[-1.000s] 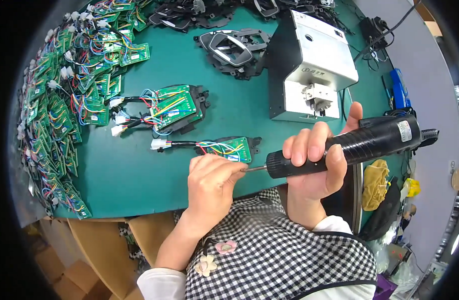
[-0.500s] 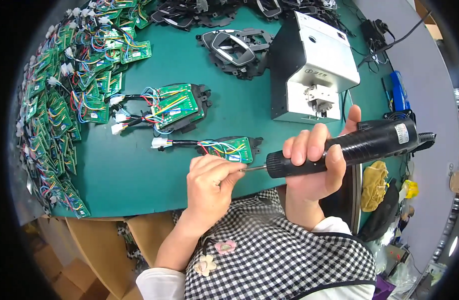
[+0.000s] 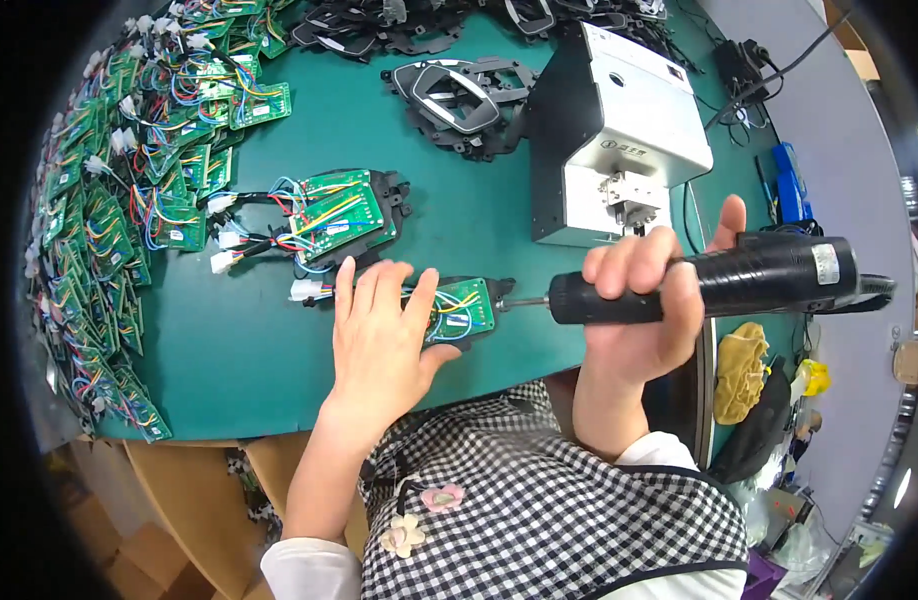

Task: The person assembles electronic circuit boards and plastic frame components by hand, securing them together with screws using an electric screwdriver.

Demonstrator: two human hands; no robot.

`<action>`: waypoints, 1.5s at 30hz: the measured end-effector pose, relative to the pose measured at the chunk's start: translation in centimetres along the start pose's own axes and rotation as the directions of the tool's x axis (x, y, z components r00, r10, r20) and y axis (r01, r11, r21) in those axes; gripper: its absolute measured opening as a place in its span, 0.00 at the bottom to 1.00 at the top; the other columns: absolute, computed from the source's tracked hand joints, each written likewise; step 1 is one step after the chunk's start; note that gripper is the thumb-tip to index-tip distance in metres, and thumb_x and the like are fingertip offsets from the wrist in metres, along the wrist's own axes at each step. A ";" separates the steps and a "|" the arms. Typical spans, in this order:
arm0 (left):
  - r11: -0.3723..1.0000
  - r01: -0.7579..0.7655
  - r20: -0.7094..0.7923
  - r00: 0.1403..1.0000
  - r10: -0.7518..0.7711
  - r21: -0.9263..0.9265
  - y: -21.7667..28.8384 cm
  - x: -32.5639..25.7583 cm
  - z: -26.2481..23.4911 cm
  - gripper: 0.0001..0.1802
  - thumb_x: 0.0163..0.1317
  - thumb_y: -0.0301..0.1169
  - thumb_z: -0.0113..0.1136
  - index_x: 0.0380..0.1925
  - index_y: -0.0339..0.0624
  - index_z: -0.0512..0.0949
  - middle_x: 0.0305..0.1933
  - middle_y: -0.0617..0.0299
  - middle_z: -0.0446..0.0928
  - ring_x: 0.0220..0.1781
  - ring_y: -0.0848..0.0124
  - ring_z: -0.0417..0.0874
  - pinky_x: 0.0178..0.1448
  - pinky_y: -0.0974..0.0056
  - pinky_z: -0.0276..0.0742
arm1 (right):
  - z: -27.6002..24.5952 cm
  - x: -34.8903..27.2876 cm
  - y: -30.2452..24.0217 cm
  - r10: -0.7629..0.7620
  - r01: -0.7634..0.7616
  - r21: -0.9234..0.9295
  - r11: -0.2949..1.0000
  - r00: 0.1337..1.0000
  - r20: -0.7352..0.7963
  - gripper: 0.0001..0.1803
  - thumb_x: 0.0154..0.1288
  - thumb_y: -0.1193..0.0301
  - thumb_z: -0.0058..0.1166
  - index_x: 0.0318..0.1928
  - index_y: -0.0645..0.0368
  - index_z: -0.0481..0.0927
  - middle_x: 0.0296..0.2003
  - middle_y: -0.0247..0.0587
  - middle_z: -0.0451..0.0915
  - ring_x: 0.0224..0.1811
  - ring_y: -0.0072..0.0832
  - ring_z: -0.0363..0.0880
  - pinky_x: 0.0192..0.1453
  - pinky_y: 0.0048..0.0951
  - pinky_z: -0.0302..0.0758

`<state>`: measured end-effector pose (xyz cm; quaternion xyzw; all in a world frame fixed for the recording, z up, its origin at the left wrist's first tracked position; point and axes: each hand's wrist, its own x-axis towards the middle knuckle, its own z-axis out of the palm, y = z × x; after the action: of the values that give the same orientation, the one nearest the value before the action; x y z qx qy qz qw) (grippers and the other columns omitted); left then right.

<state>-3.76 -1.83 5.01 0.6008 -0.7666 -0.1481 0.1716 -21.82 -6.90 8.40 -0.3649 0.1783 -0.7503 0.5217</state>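
My left hand (image 3: pixel 379 340) lies flat with fingers spread on a small green circuit board (image 3: pixel 462 308) with coloured wires, seated in a black plastic frame near the table's front edge. My right hand (image 3: pixel 644 310) grips a black electric screwdriver (image 3: pixel 714 285) held level, its metal bit pointing left and touching the board's right edge. A cable runs off the screwdriver's right end.
A second wired board on a black frame (image 3: pixel 334 215) lies just behind. Several green boards with wires (image 3: pixel 109 200) are heaped along the left of the green table (image 3: pixel 249 350). A grey-and-white box-shaped machine (image 3: pixel 619 140) stands at the back right, black plastic frames (image 3: pixel 459 95) behind it.
My left hand has opened from a pinch near the bit and now lies flat on the board. The screwdriver has stayed level, with its bit now at the board's right edge.
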 end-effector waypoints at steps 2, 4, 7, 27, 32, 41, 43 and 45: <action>1.000 -0.004 0.021 1.000 0.004 -0.005 -0.3 0.0 0.3 0.35 0.33 0.32 0.72 0.47 0.40 0.72 0.45 0.54 0.68 0.51 0.56 0.68 0.65 0.48 0.54 | -0.1 0.2 0.9 -0.023 0.058 -0.306 0.950 0.993 0.118 0.37 0.60 0.71 0.45 0.66 0.49 0.42 0.22 0.37 0.68 0.20 0.27 0.70 0.29 0.34 0.71; 1.000 -0.004 0.040 0.999 0.005 -0.013 -0.4 0.1 0.5 0.33 0.33 0.31 0.72 0.46 0.40 0.73 0.42 0.55 0.68 0.49 0.56 0.69 0.63 0.50 0.57 | -0.1 -0.1 2.0 0.013 0.024 -0.320 0.947 0.994 0.113 0.41 0.58 0.75 0.47 0.67 0.50 0.39 0.21 0.38 0.69 0.20 0.27 0.71 0.29 0.33 0.72; 0.998 0.005 0.024 1.000 -0.004 -0.062 -0.4 0.1 0.6 0.31 0.34 0.30 0.71 0.45 0.40 0.74 0.40 0.56 0.68 0.45 0.58 0.70 0.54 0.54 0.64 | -0.3 -0.4 3.3 0.060 -0.026 -0.295 0.955 0.992 0.108 0.49 0.53 0.82 0.53 0.66 0.61 0.31 0.23 0.41 0.73 0.22 0.24 0.74 0.30 0.23 0.74; 0.981 0.073 -0.104 0.990 -0.092 -0.178 1.4 -0.6 2.5 0.27 0.31 0.27 0.72 0.38 0.38 0.77 0.37 0.59 0.71 0.39 0.61 0.71 0.40 0.59 0.65 | -1.3 3.7 -1.2 -0.246 0.305 -0.217 0.927 0.933 0.262 0.49 0.53 0.82 0.51 0.68 0.52 0.34 0.18 0.38 0.71 0.18 0.29 0.73 0.28 0.33 0.76; 0.991 0.056 -0.153 0.985 -0.075 -0.123 1.9 -0.1 2.7 0.27 0.30 0.27 0.72 0.36 0.37 0.76 0.38 0.58 0.72 0.39 0.60 0.72 0.42 0.59 0.67 | -3.1 7.2 -4.1 -0.388 0.422 -0.472 0.774 0.905 0.172 0.43 0.52 0.82 0.48 0.66 0.60 0.41 0.20 0.39 0.73 0.19 0.25 0.73 0.30 0.26 0.74; 0.991 0.078 -0.134 0.987 -0.093 -0.113 1.7 -0.4 3.0 0.27 0.36 0.24 0.69 0.43 0.38 0.76 0.46 0.57 0.72 0.48 0.59 0.71 0.47 0.58 0.67 | -3.0 3.7 -3.1 -0.120 0.163 -0.420 0.893 0.985 0.127 0.44 0.49 0.83 0.53 0.65 0.63 0.43 0.18 0.35 0.73 0.19 0.23 0.74 0.27 0.24 0.73; 0.988 0.055 -0.154 0.985 -0.078 -0.144 1.7 -0.4 3.0 0.27 0.35 0.23 0.69 0.42 0.38 0.76 0.46 0.57 0.72 0.47 0.58 0.71 0.48 0.58 0.67 | -2.6 0.9 -2.6 -0.093 0.134 -0.360 0.923 0.987 0.130 0.46 0.53 0.80 0.52 0.67 0.56 0.37 0.19 0.37 0.71 0.19 0.26 0.72 0.27 0.30 0.74; 0.984 0.078 -0.128 0.987 -0.099 -0.161 1.8 -0.3 2.9 0.27 0.35 0.23 0.69 0.42 0.38 0.76 0.46 0.57 0.73 0.46 0.59 0.72 0.48 0.58 0.67 | -2.2 -0.8 -1.5 -0.035 0.098 -0.350 0.932 0.983 0.182 0.46 0.55 0.78 0.50 0.68 0.51 0.36 0.20 0.39 0.69 0.19 0.28 0.72 0.28 0.33 0.73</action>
<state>-6.48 -1.04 3.17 0.6277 -0.7119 -0.1737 0.2626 -24.23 -5.84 7.65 -0.5229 0.2533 -0.6882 0.4345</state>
